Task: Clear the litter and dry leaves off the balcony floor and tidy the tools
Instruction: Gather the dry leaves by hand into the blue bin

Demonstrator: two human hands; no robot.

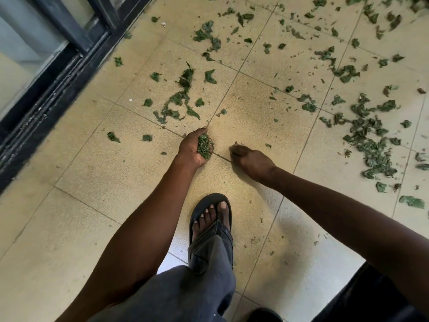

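Note:
Green dry leaves lie scattered over the beige tiled balcony floor (120,182). One loose clump (178,101) lies just beyond my hands, and a denser heap (371,145) spreads at the right. My left hand (192,148) is low over the floor, palm turned up, its fingers curled round a bunch of gathered leaves (204,145). My right hand (249,159) is down on the tile beside it, fingertips bunched together on a small leaf scrap (235,145). No tools are in view.
A dark sliding-door frame and track (46,89) runs along the left edge. My foot in a black sandal (211,224) stands on the tile below my hands, with a grey trouser leg under it. A dark shape fills the bottom right corner.

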